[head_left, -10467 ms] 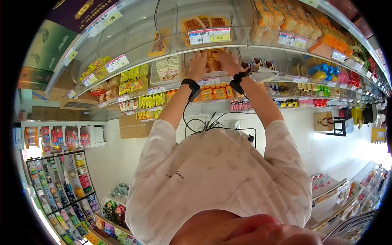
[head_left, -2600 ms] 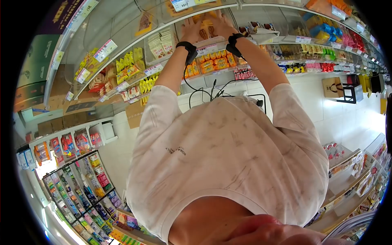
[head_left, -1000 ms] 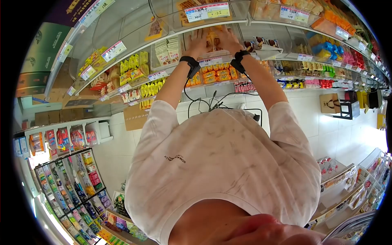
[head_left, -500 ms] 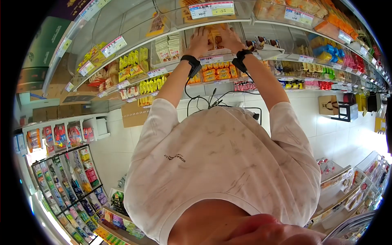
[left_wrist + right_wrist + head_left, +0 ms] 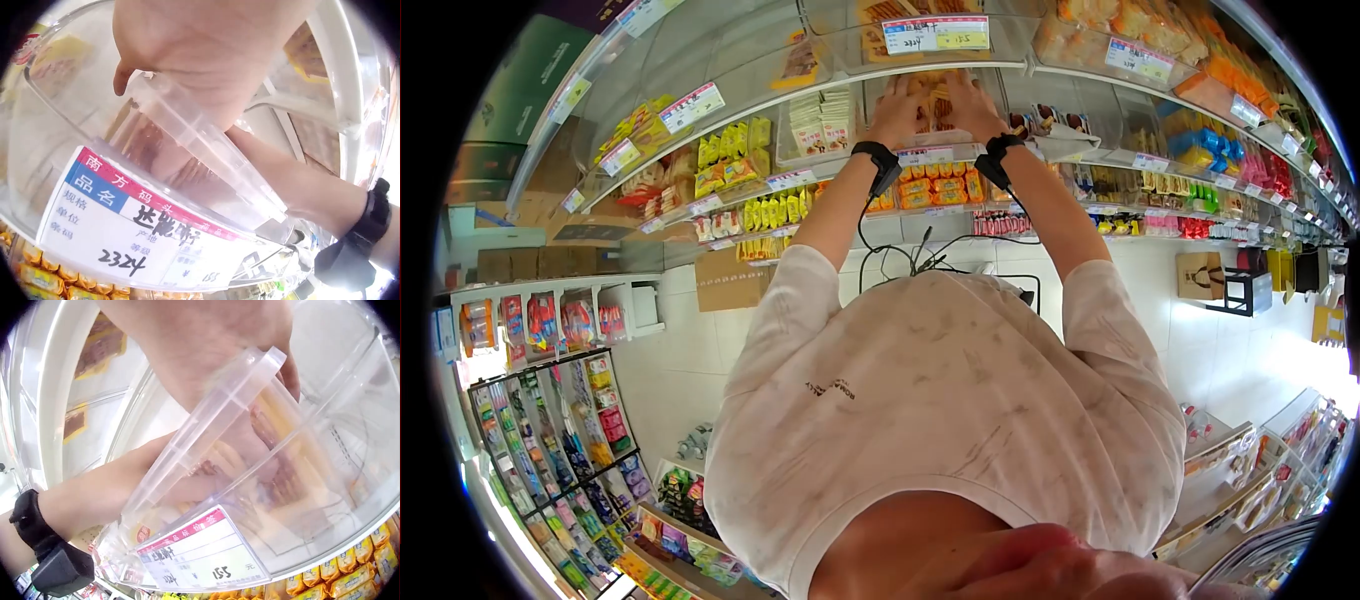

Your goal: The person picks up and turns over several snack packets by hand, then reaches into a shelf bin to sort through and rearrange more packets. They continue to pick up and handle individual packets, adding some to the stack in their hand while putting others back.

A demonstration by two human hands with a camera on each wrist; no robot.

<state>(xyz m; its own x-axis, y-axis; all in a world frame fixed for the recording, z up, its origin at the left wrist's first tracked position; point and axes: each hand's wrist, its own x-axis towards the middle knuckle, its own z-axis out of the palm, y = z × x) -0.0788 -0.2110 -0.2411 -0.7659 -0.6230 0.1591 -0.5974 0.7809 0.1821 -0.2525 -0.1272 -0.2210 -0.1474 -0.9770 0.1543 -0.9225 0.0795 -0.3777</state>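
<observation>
Both hands are inside one clear bin on the middle shelf in the head view. The left hand (image 5: pixel 893 115) lies along the left side of brown and orange packets (image 5: pixel 941 105), fingers extended and slightly spread. On the other side, the right hand (image 5: pixel 974 108) reaches over the packets' right edge, its fingers touching them. The right wrist view shows the right hand (image 5: pixel 219 356) behind the bin's clear rim, its thumb against the packets (image 5: pixel 284 478). In the left wrist view the left hand (image 5: pixel 200 56) bends over the rim, its fingertips hidden. A price tag (image 5: pixel 131 231) hangs in front.
Left of the bin are white packets (image 5: pixel 820 125) and yellow packets (image 5: pixel 733 150). Dark-and-white packets (image 5: pixel 1055 122) lie to the right. Orange packets (image 5: pixel 940 190) sit on the shelf below. An upper shelf edge (image 5: pixel 850 82) with a tag (image 5: pixel 936 34) runs just above the hands.
The head view has tilted back from its lower-shelf view, so the shelves appear lower than 2.6 seconds ago. Both hands remain in the same bin, and their fingers have shifted slightly around the packets.
</observation>
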